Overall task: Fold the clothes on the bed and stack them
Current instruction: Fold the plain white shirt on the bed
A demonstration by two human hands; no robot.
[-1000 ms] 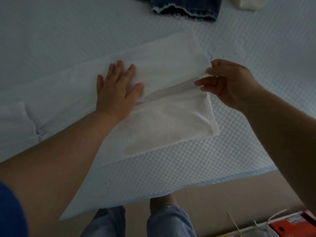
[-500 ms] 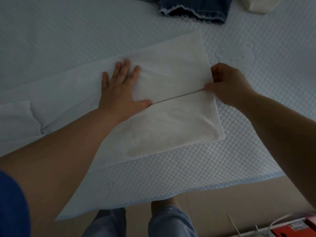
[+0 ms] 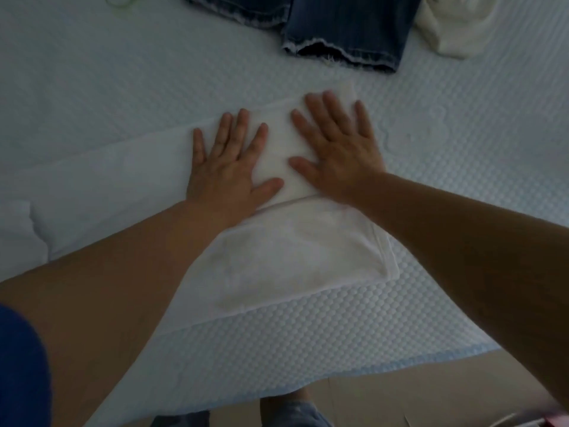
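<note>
From the left: my left hand [image 3: 229,167] lies flat on the white garment [image 3: 295,251], fingers straight and spread, its grip wide and holding nothing, pressing the folded upper layer down. It was already planted there a second ago. Just beside it, at its 3 o'clock, my right hand [image 3: 338,149] is now flat too, grip wide, palm on the same layer. Half a second back that hand was pinching the right edge of the cloth and drawing it taut; it has since let go and come down on top. I read that as the fold being laid and now smoothed, so this piece looks nearly done, short perhaps of one more fold.

The garment sits near the foot edge of the bed [image 3: 462,211], at 6 o'clock from both palms, with a long white part running off to 9 o'clock under my left forearm.

Further right, at 12 to 1 o'clock, the frayed blue jeans [image 3: 348,32] lie unfolded, well apart from my hands, and a cream cloth [image 3: 452,23] is bunched at 2 o'clock. Both probably wait their turn. Nothing blocks the reach to them; my own forearms hide part of the garment.
</note>
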